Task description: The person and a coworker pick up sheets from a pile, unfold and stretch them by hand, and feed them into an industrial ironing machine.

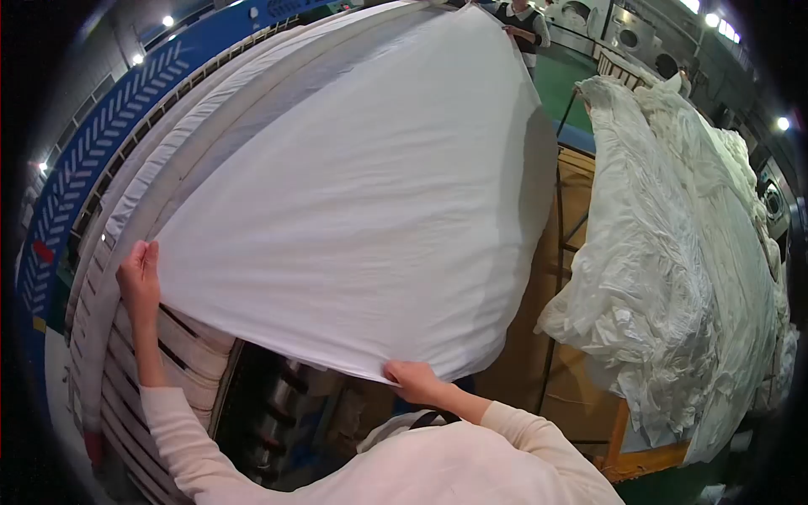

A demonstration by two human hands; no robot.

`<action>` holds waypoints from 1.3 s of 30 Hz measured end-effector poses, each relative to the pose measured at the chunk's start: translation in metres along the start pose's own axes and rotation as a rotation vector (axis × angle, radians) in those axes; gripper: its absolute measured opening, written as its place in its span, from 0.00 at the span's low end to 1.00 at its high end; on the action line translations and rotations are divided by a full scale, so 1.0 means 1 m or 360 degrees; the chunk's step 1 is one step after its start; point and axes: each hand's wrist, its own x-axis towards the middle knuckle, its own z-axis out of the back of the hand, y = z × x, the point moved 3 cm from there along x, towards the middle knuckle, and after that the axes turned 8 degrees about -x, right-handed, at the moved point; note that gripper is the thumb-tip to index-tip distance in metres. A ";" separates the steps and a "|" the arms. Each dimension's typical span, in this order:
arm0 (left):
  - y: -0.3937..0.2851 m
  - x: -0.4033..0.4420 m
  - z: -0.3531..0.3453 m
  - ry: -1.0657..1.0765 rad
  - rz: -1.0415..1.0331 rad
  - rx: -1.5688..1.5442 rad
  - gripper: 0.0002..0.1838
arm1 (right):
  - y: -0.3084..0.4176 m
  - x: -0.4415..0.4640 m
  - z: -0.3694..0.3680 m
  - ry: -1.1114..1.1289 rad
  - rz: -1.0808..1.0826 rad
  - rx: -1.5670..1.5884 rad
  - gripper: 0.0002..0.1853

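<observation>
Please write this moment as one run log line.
left hand: holds white sheet by corner; right hand: grips near edge; sheet: spread, creased; co-worker: far end; crumpled fabric: right

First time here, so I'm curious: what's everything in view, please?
White sheet: one, white, centre
Crumpled cloth heap: one, off-white, right
Wooden frame: one, brown, beneath the heap
Blue panel: one, blue, upper left
Bands: several, whitish, lower left
Round-windowed machines: several, grey, upper right background
Lights: several, white, upper sides
Other person: one, dark vest, far end of sheet
Sleeves: two, cream, bottom
Left hand: one, bare, gripping sheet's left corner
Right hand: one, bare, gripping sheet's near edge
</observation>
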 end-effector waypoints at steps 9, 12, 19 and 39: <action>0.171 -0.001 -0.084 0.0254 0.0141 0.0991 0.13 | 0.012 0.064 -0.044 -0.0347 -0.0006 -0.0186 0.09; 0.142 0.010 -0.084 0.0047 -0.0197 0.1467 0.10 | 0.035 0.067 -0.037 -0.0487 -0.0032 -0.0202 0.10; 0.166 0.026 -0.076 0.0167 -0.0506 0.1025 0.06 | 0.059 0.094 -0.027 -0.0491 0.0075 -0.0125 0.10; -0.049 -0.303 -0.147 0.0603 0.0659 -0.1002 0.21 | 0.112 0.156 -0.012 -0.0380 0.0164 -0.0029 0.11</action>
